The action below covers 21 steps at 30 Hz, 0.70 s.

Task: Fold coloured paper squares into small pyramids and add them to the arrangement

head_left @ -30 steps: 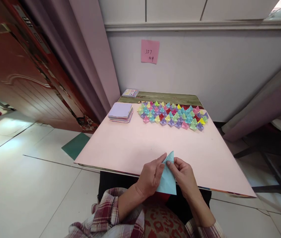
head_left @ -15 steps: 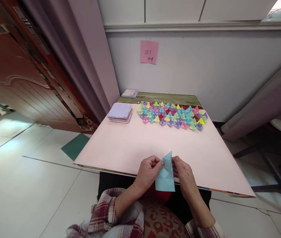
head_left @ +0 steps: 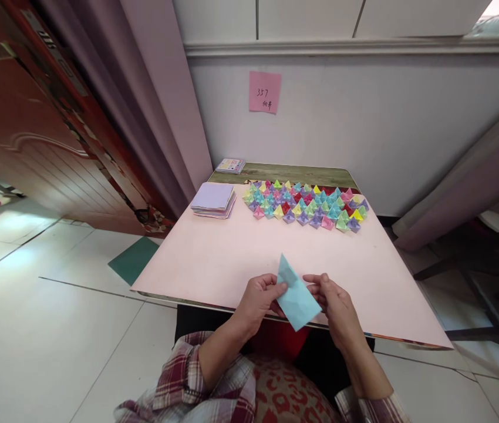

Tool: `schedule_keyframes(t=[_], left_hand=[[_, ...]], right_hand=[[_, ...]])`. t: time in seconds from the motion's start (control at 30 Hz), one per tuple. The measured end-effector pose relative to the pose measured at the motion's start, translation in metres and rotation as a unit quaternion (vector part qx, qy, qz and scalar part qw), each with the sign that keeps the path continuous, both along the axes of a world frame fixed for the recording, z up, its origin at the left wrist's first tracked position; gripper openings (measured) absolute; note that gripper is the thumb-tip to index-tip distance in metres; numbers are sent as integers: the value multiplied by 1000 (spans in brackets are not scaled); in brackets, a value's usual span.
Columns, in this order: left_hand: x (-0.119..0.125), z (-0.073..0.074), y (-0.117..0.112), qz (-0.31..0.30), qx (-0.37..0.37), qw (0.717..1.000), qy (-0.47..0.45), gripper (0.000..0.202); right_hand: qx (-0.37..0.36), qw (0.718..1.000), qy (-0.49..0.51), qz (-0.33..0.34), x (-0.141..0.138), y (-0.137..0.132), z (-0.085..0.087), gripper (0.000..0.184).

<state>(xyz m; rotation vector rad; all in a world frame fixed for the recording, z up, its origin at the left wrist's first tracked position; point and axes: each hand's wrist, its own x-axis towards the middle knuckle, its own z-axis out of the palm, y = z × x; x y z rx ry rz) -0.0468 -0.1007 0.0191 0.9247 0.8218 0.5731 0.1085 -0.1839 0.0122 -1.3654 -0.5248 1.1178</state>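
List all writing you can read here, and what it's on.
"357": handwritten on the pink note on the wall.
Characters beneath it, same note: too small to read.
Print on the small stack, far side of the table: too small.
Marks on the strip on the red door: blurred.

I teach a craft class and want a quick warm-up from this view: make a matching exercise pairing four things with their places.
1. Pink note
2. Light-blue paper
3. Paper stack with a lilac top
4. Small folded paper shapes

A. In rows across the table
B. On the wall
C. Near the table's left edge
D. Held in the left hand

Pairs: 1-B, 2-D, 3-C, 4-A
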Motion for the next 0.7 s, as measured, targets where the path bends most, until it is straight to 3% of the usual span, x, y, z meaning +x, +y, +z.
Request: schedule_keyframes(t=[0.1,0.2,0.33,0.43,0.53,0.7], left_hand=[[2,1,3,84,3,996,-4,38],[3,3,2,111,6,994,-4,39],[5,5,-3,98,11,995,-8,40],[5,9,-5,74,-1,997,-19,40],[5,13,-5,59,-22,998,-25,39],[6,13,-3,68,-50,996,-34,35]], right_hand=[[7,1000,5,-29,7,-4,-1,53],[6,1000,-20,9,4,-7,1,50],[11,996,-29,79,-7,-6,6,48],[17,996,-41,79,-12,-3,8,41],[20,992,-62,104,-9,-4,7,38],[25,974,-107,200,1,-9,9,32]])
